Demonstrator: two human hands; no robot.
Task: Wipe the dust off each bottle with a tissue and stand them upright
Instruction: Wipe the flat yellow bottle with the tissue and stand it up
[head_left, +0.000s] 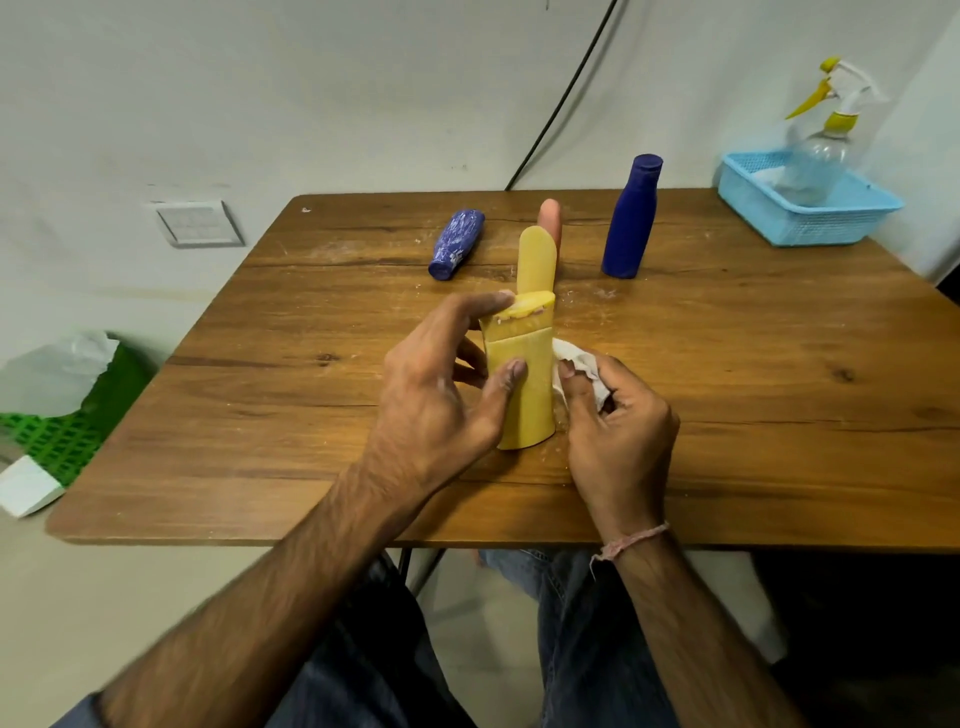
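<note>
Yellow bottle (530, 405), gripped by the left hand (436, 410), gets wiped with tissue (579, 364) pinched in the right hand (618, 436); blue bottle (631, 218) stands done, dusty bottle (457, 244) lies waiting.

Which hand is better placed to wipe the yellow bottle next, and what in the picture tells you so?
The right hand. Its fingers pinch the crumpled tissue right beside the yellow bottle, while the left hand grips that bottle, holding it upright on the table.
</note>
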